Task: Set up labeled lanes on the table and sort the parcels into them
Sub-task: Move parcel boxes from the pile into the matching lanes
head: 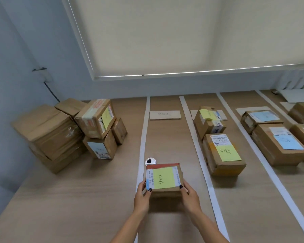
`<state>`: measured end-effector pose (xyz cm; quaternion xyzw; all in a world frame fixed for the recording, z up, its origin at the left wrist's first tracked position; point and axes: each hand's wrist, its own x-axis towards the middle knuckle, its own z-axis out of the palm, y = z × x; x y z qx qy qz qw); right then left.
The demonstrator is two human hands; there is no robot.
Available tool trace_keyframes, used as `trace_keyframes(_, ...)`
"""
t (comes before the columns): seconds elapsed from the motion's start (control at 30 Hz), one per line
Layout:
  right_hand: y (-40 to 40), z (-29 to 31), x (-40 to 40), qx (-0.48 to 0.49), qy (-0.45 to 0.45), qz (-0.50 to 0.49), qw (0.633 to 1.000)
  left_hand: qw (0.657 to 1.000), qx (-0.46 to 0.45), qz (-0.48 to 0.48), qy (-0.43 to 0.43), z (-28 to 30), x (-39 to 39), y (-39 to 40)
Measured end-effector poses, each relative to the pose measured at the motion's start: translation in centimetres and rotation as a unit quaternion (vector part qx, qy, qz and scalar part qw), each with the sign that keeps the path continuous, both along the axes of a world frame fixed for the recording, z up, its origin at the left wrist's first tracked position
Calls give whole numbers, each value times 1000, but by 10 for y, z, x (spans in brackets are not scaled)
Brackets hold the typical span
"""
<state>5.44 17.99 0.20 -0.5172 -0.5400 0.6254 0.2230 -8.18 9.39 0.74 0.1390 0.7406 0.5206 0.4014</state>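
Here, at the left of the frame, a heap of unsorted brown parcels (67, 132) sits on the table (77, 199) against the pale wall, some stacked and tilted; one on top carries a yellow note (106, 116), and a lower one shows a white shipping label.

Right of the heap, a strip of white tape (142, 137) runs from the far edge of the table toward the bottom of the frame and marks the left side of the first lane. At the upper end of that lane lies a pale label card (164, 114); its writing is too small to read. Lower down, a round cable port (151, 161) sits just right of the tape.

At bottom centre, both hands hold one small parcel (163, 179) over this first lane, its top covered by a yellow sticky note with handwriting. The left hand (143, 197) has its grip closed on the parcel's left side, thumb on the top edge. The right hand (189, 197) grasps the right side the same way. Whether the parcel touches the table cannot be told.

Further right, a second tape strip (195, 142) borders a lane holding two parcels, the nearer one (223, 154) bearing a yellow note. Past a third strip (263, 155), in the right of the frame, more parcels carry blue notes (286, 142).
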Motion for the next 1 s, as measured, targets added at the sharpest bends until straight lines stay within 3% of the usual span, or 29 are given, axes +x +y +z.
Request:
trace_keyframes(0.13,41,-5,-27,47,-36,-33,998,998,20,-33,-49,-3,-33,38)
trace_keyframes(0.23,84,-9,-40,31,-36,-65,997,994,48,-56,-81,-11,-37,61)
trace_keyframes(0.37,121,-18,-61,40,-18,-50,998,995,89,9,-42,-16,-54,108)
trace_keyframes(0.67,220,-36,-155,41,21,-82,996,993,113,-2,35,-30,-153,218)
trace_keyframes(1.0,291,-28,-211,79,-1,-80,994,994,100,-5,49,-24,-205,298)
